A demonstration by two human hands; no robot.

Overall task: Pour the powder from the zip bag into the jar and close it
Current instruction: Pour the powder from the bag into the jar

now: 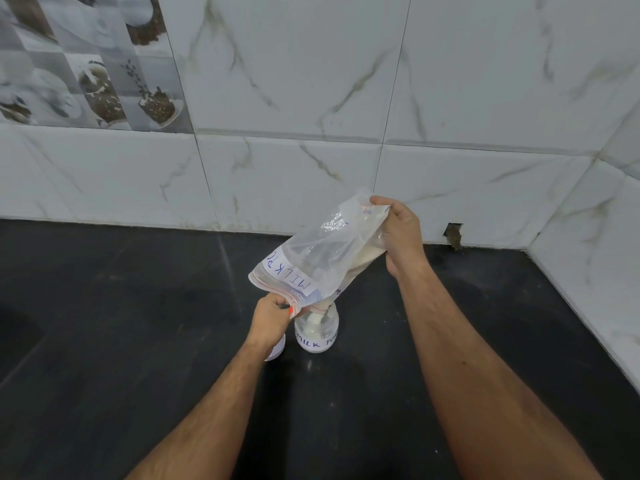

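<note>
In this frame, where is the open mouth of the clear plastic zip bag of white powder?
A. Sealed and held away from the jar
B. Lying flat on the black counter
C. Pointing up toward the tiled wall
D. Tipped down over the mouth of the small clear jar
D: the clear plastic zip bag is tilted, its lower corner funnelling white powder into the small clear jar.

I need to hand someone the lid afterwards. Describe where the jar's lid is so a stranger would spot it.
On the black counter, find the clear jar labelled MILK under the tilted zip bag. Just left of the jar, half hidden beneath the left hand, sits a small white round lid, the only opaque white piece.
</note>
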